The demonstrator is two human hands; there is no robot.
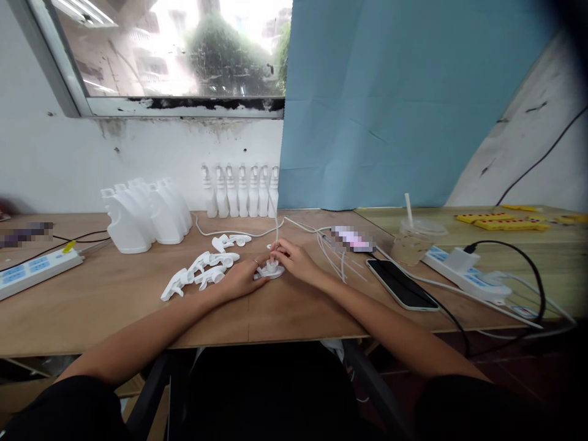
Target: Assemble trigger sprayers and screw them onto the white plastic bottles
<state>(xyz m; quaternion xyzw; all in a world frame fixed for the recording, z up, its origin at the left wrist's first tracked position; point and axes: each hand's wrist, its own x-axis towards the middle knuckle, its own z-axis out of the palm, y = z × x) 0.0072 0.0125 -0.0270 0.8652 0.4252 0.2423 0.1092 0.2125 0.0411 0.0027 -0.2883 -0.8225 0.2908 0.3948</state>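
My left hand (245,279) is closed around a white trigger sprayer head (272,269) low over the table, and its fingers hide part of it. Just beside it, my right hand (294,260) pinches the lower end of a thin white dip tube (276,222) at the sprayer's neck. The tube stands up from the fingers; how deep it sits in the neck is hidden. Several loose trigger sprayer heads (211,277) lie to the left of my left hand. More thin tubes (339,260) lie loose to the right of my right hand.
White empty-looking bottles (131,223) stand at the back left, and a row of bottles with sprayers (242,196) lines the wall. On the right are a phone (402,285), a drink cup (416,239), a power strip (468,275) and cables. Another power strip (39,272) lies far left.
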